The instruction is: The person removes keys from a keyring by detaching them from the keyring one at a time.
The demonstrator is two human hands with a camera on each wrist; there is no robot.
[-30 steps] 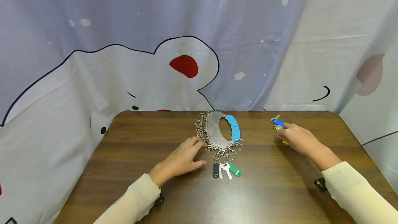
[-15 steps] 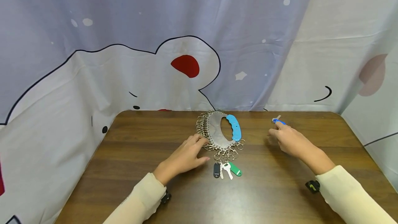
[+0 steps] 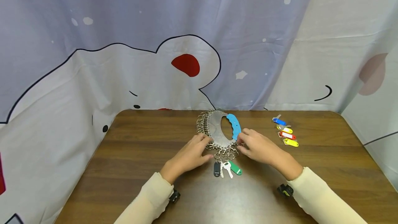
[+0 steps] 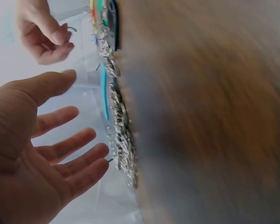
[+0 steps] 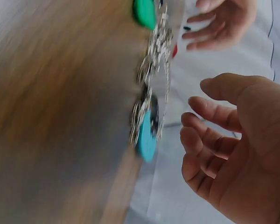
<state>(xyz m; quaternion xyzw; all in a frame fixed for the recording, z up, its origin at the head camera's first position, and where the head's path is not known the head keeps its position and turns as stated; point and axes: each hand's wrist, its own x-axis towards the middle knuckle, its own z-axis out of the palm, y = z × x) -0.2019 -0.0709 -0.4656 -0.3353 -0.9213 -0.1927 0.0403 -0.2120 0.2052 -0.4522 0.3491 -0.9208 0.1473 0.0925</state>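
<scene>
A curved metal key-ring holder point(image 3: 214, 130) with a light blue handle point(image 3: 235, 127) lies on the table, its outer edge lined with small clips and rings. From its near side hang a black key tag point(image 3: 216, 169), a green key tag point(image 3: 235, 168) and silver keys point(image 3: 228, 169). My left hand point(image 3: 190, 153) hovers at the holder's left side, fingers spread and holding nothing, as the left wrist view confirms. Near the handle's lower end is my right hand point(image 3: 261, 148); its fingers point(image 5: 207, 140) are loosely bent around nothing in the right wrist view.
Right of the holder, a column of keyed tags lies on the brown wooden table point(image 3: 130, 141): a blue tag point(image 3: 279, 121), a yellow tag point(image 3: 286, 130), a red tag point(image 3: 287, 136) and another yellow tag point(image 3: 291, 142). A patterned curtain point(image 3: 140, 78) hangs behind the table's far edge.
My right hand has moved left from the loose tags to the holder's handle end, uncovering the tags. My left hand has shifted slightly right. The holder stays put.
</scene>
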